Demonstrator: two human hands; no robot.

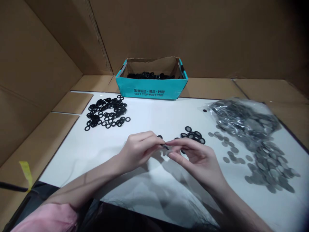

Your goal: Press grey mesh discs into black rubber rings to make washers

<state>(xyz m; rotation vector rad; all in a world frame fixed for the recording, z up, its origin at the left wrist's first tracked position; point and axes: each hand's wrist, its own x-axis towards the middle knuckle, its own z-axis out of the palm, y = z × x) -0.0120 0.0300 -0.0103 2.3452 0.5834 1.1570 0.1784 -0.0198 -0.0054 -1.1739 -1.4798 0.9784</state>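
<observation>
Above the worktop [154, 112], between its near and far edges, we pinched the ring [165, 147], tilted nearly edge-on, in the left hand [140, 149]'s grip, with the right hand [199, 156] just beside it toward the right edge, though we could not tell what that one held.

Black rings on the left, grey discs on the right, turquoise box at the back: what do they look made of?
Black rings: probably rubber or plastic, dark with slight sheen. Grey discs: thin, fairly dull, perhaps metal or plastic; can't tell which. Turquoise box: printed cardboard, judging by its bare brown inside and ragged rear edge.
</observation>
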